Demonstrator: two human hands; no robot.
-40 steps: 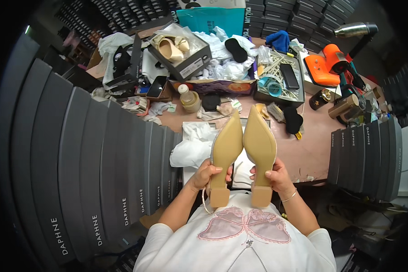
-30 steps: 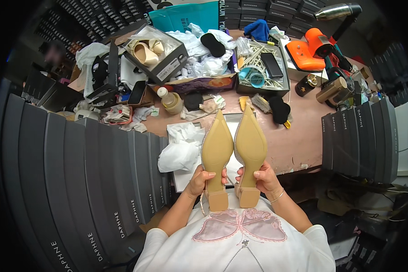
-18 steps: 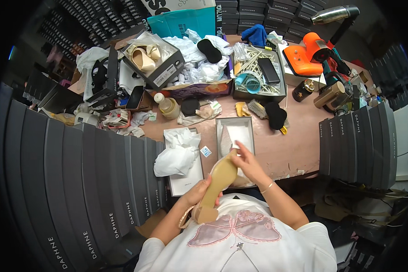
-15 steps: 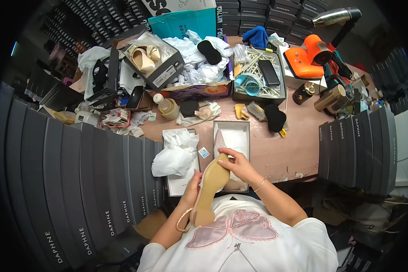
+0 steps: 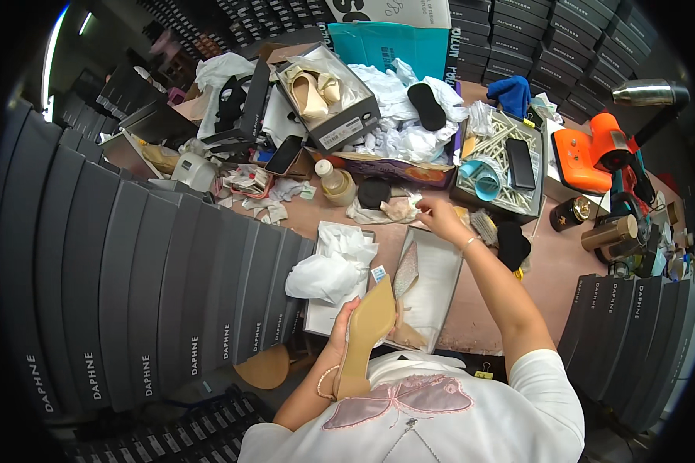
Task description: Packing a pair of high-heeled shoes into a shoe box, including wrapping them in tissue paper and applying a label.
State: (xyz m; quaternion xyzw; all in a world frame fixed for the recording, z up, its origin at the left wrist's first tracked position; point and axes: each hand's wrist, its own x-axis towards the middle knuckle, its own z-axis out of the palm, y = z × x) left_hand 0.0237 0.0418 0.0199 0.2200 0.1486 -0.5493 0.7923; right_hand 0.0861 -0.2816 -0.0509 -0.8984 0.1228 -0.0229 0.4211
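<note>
One shoe (image 5: 369, 326) in closed L fingers (image 5: 345, 315), R fingers (image 5: 434, 208) part-curled nr rag (image 5: 394, 211), hold unclear, table (image 5: 471, 312) room rt of box rim (image 5: 449, 299).

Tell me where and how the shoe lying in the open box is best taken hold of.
Probably by the glittery toe part of the shoe, from above and the right. It lies near the left wall of the open box, toe pointing away from the person, with bare box floor on its right; on its left, the left hand holds the other shoe, which crowds that side.
</note>
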